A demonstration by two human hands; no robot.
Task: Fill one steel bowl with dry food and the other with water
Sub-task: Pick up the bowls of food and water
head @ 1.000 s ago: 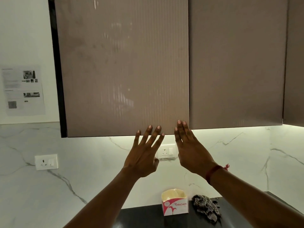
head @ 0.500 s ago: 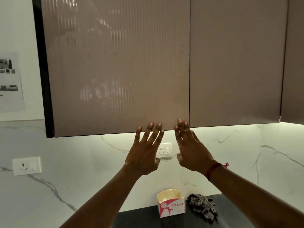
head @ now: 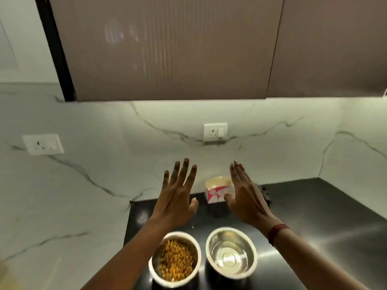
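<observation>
Two steel bowls stand side by side on the black counter. The left bowl holds yellow-brown dry food. The right bowl looks shiny inside, with what seems to be clear water. My left hand hovers above and behind the food bowl, fingers straight and spread, holding nothing. My right hand is raised beyond the other bowl, fingers straight, also holding nothing.
A small red-and-white carton sits at the back of the counter, partly behind my right hand. Brown wall cabinets hang overhead with their doors closed. Two sockets are on the marble wall. A dark cloth peeks out behind my right wrist.
The view has tipped down, bringing the counter and both bowls into sight. Both hands have dropped from the cabinet door's lower edge to just above the counter.
</observation>
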